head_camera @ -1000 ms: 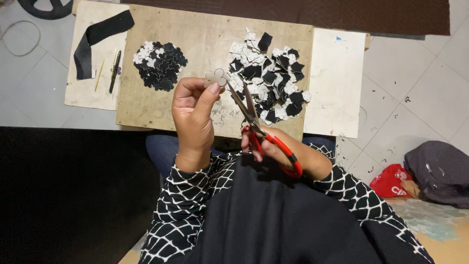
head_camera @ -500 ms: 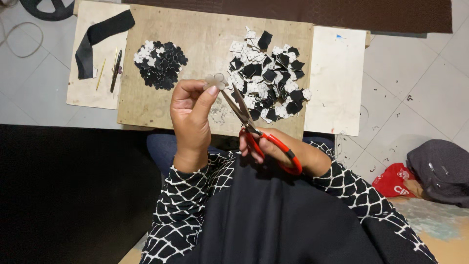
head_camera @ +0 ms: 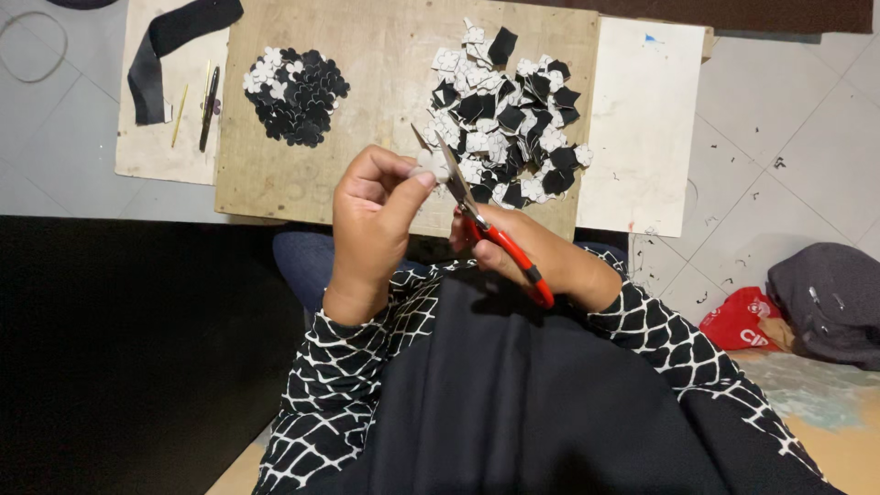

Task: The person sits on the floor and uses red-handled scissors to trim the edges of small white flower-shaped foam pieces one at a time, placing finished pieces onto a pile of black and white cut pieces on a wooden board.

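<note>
Since a second ago your left hand [head_camera: 371, 225] has turned the small white cut piece [head_camera: 429, 165], pinched at its fingertips. Your right hand [head_camera: 532, 252] grips the red-handled scissors [head_camera: 486, 229], blades barely parted (cutting at twelve o'clock).

Left hand [head_camera: 374, 223] pinches a small white cutout [head_camera: 431, 165]; right hand [head_camera: 532, 249] grips red-handled scissors [head_camera: 486, 229], blades open at the piece, above a wooden board [head_camera: 367, 55] bearing two heaps of black-and-white cutouts [head_camera: 509, 115].

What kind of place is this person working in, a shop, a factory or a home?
Probably a home or small workshop floor used for handcraft: a wooden board lies on tiled floor, bearing piles of cut pieces, and the right hand works red-handled scissors on a small piece held in the left hand.
</note>
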A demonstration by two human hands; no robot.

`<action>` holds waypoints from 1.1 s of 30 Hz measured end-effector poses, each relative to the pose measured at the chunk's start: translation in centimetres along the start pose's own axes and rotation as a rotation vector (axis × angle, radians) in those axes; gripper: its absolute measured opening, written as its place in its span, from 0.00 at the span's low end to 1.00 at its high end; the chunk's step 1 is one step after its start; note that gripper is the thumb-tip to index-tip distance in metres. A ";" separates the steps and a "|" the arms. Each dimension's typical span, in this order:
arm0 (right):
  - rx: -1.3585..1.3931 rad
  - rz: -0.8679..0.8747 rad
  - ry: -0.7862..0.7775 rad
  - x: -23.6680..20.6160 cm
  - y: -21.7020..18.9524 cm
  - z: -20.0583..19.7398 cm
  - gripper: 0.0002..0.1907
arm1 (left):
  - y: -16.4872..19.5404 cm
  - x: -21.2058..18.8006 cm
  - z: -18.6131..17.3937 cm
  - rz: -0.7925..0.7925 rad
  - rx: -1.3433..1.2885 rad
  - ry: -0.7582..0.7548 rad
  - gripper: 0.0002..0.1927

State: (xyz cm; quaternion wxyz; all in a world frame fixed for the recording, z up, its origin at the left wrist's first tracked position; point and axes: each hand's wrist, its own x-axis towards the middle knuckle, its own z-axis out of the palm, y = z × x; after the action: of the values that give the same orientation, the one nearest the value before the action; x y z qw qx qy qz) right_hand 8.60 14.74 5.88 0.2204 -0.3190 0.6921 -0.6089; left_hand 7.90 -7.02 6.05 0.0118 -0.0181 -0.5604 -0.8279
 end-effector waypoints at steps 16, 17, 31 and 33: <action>0.196 0.020 0.016 0.0 2.7 1.1 0.42 | -0.6 -0.7 1.3 -0.024 -0.028 0.044 0.05; 0.197 0.022 0.021 0.1 2.8 1.1 0.42 | -0.6 -0.7 1.3 -0.024 -0.032 0.045 0.05; 0.315 0.145 0.071 0.4 2.2 2.0 0.44 | -0.7 -0.5 0.3 -0.005 -0.076 0.031 0.05; 0.300 0.141 0.069 0.5 2.3 1.7 0.44 | -0.7 -0.3 0.0 0.001 -0.073 0.018 0.05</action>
State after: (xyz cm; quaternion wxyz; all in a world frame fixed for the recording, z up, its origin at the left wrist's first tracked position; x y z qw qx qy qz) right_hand 9.10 13.32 3.38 0.2840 -0.2119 0.6212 -0.6990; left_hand 8.14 -6.72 5.36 0.0166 -0.0111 -0.5298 -0.8479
